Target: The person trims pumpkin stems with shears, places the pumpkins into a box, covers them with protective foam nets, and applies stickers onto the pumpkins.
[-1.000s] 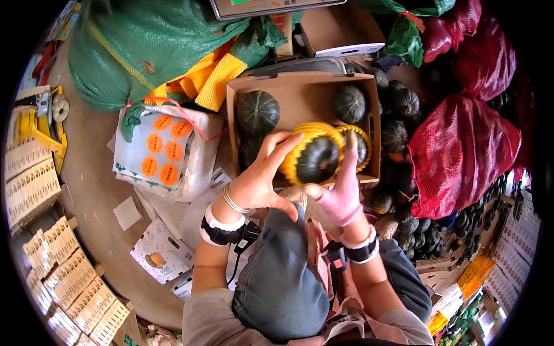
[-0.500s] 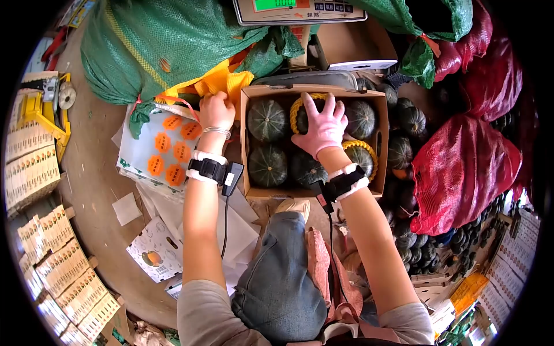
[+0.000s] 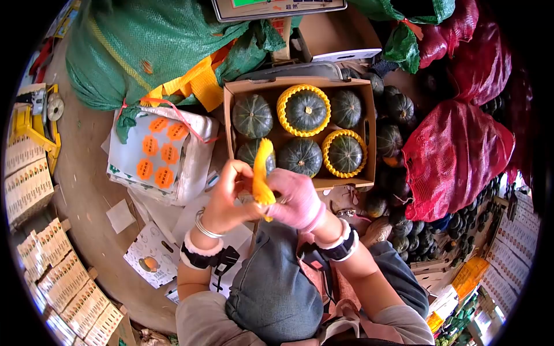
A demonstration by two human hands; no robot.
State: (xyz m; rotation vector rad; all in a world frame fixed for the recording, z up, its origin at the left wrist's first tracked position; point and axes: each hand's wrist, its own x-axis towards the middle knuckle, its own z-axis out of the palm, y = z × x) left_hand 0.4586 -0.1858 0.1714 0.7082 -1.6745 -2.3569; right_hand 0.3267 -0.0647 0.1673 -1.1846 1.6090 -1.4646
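A: Condition of the hands?

B: The gloved right hand grips a yellow foam net. The left hand curls at its other side, thumb near the lower end (whether it pinches, I cannot tell). From above, the net overlaps the near edge of the cardboard box.

A: Hazards?

B: In my judgement, an uneven pull could tear the foam, and a loose pinch could drop it. Unsleeved squashes could scuff if knocked together.

A: Containers?

B: The box shows six dark green squashes in two rows: two ringed by yellow nets, far middle and near right; four bare, the near-left one partly hidden. Beyond stands an open carton. Left, yellow netting protrudes beside a green sack. Right, a red mesh bag; contents indistinct.
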